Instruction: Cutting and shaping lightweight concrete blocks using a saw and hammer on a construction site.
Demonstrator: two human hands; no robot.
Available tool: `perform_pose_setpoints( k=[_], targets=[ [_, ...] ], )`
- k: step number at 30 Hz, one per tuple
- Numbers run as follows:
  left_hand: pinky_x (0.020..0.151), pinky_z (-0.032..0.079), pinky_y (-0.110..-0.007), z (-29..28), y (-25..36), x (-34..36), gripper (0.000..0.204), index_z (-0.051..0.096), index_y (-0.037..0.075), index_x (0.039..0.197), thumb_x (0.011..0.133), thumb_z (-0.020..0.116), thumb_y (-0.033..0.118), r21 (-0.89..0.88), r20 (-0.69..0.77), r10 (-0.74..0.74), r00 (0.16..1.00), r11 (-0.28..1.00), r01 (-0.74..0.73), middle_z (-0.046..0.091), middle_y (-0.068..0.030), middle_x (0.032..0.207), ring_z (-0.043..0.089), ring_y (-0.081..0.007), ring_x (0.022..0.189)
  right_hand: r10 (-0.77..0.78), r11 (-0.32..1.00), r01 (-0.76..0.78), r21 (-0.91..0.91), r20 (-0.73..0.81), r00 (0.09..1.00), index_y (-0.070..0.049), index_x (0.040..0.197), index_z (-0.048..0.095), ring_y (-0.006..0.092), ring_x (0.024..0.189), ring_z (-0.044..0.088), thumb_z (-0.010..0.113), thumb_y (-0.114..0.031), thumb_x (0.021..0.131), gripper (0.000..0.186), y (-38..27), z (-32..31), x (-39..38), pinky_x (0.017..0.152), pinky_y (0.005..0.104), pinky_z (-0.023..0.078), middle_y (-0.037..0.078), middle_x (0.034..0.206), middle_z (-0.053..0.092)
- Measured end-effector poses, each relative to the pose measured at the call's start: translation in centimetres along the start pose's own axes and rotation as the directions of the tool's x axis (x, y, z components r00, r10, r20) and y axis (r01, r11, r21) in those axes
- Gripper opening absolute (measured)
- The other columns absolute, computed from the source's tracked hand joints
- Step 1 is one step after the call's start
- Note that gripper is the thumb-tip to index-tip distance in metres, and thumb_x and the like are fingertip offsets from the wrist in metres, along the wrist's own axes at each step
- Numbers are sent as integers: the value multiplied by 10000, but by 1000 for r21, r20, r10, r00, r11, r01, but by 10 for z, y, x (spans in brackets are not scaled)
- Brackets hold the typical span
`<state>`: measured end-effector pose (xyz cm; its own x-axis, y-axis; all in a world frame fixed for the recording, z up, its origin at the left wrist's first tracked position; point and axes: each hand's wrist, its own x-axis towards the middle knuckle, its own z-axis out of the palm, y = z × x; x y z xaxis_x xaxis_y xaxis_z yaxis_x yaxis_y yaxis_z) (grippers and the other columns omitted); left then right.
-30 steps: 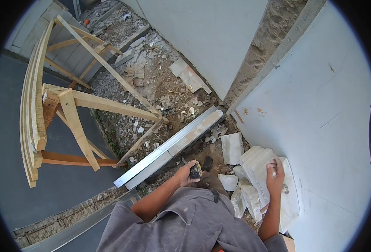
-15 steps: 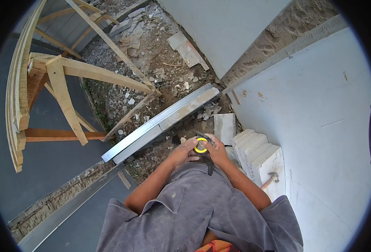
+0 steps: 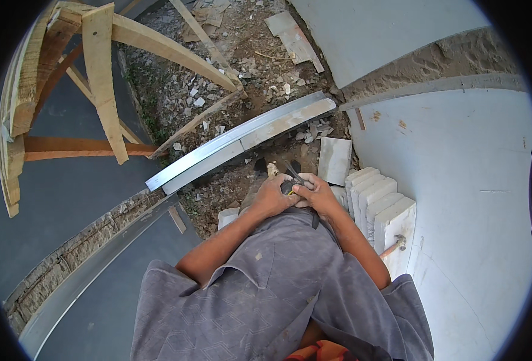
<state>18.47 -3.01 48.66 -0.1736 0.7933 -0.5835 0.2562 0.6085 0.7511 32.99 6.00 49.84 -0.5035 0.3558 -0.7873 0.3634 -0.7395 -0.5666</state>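
Note:
Close in front of my waist, both hands are closed round a small black and yellow tape measure. My left hand wraps it from the left. From the other side my right hand grips it, with the thumb across its front. Dark strap-like ends stick up between the hands. Fingers cover most of the case, and just a sliver of yellow shows. Beyond the hands lies a metal channel along a row of pale blocks.
At my right several pale blocks stand in a row, with a hammer at their near face. A single block leans ahead of them. Timber framing rises at the left. Rubble covers the ground beyond; a pale wall flanks me.
The tape measure has turned in my hands: its yellow ring faced up before and is now mostly hidden. My hands have moved slightly up and right in the picture. The view has shifted.

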Motion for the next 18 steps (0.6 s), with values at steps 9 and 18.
perform_pose_setpoints(
  k=[9, 18],
  targets=[
    [1043, 367, -372, -13, -20, -6, 576, 491, 74, 1367, 904, 585, 405, -244, 280, 15, 960, 968, 57, 497, -213, 1372, 470, -311, 1278, 135, 989, -134, 69, -15, 991, -16, 925, 598, 124, 784, 651, 667, -31, 862, 95, 15, -2, 13, 689, 266, 588, 55, 903, 649],
    [915, 436, -366, -41, -48, 6, 490, 621, 89, 1162, 798, 684, 410, 151, 163, -112, 980, 985, 87, 564, -190, 1112, 542, -304, 1076, -67, 970, 87, 228, -94, 993, -65, 820, 563, 172, 853, 654, 643, -38, 863, 94, -14, -5, 11, 754, 367, 596, 76, 912, 655]
  ],
)
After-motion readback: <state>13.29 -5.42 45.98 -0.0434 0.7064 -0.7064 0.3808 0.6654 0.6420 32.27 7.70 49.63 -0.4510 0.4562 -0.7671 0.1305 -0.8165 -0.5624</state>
